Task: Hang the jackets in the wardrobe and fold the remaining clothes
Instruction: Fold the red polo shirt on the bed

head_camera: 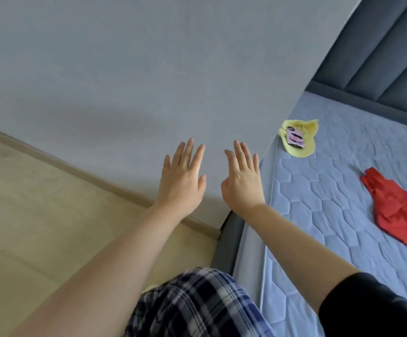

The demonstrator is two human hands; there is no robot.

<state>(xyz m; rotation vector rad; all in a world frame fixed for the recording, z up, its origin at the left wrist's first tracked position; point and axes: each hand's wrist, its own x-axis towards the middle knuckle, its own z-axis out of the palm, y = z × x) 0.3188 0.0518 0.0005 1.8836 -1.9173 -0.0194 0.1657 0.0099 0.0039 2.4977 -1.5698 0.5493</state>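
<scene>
My left hand (181, 176) and my right hand (242, 177) are stretched out in front of me, backs up, fingers straight and spread, holding nothing. They hover side by side in front of the grey wall, just left of the bed's edge. A red garment (401, 212) lies crumpled on the mattress at the right. A small yellow garment (305, 148) with a pink and black print lies near the mattress's far left edge. No wardrobe or jacket is in view.
The quilted blue mattress (319, 215) sits on a dark grey bed frame (226, 246) with a padded headboard (379, 57). A plain grey wall (124, 69) meets the pale wooden floor (39, 227) at a skirting board. My checked shorts (197, 305) show below.
</scene>
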